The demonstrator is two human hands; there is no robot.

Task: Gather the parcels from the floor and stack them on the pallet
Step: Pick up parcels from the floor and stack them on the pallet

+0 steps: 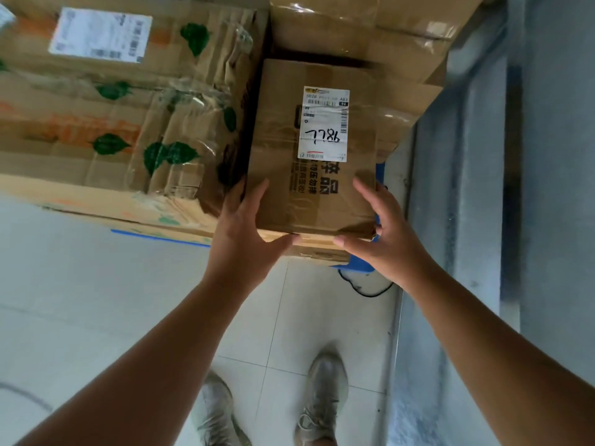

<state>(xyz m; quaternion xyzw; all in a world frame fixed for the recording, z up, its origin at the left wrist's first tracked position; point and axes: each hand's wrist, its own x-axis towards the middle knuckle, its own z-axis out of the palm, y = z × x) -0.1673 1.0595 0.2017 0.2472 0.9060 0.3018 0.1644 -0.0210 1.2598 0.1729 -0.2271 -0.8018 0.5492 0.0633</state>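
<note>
1. Brown corrugated cardboard, glossy with clear tape, forms the parcel (317, 146), a flat rectangular box with a white label (324, 123).
2. The parcel lies on a stacked box on the blue pallet (357, 263).
3. Beside the parcel stands a creased leaf-printed carton (122, 123).
4. The left hand (248, 230) and right hand (380, 233), fingers straight, press the parcel's near corners.

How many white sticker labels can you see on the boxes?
2. One label, marked with handwritten numbers, is on the small box between the hands. Another label is on the big leaf-printed box, upper left. Others may be hidden.
</note>
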